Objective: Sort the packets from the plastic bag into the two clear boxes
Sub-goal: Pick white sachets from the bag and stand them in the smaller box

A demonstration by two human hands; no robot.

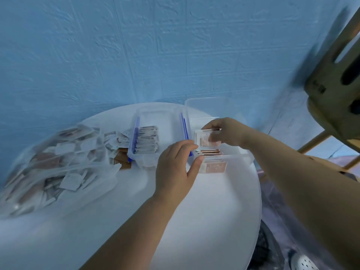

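— What is the right hand (227, 131) doing?
— It pinches a pink packet (202, 138) over the right clear box (237, 155).
— And the left hand (175, 166)?
— It grips that box's near corner. The plastic bag (48, 162) lies left on the white table (214, 211), near the left clear box (161, 115).

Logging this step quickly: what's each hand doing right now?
Left hand: grips the near-left corner of the right clear box.
Right hand: pinches a packet over that box.
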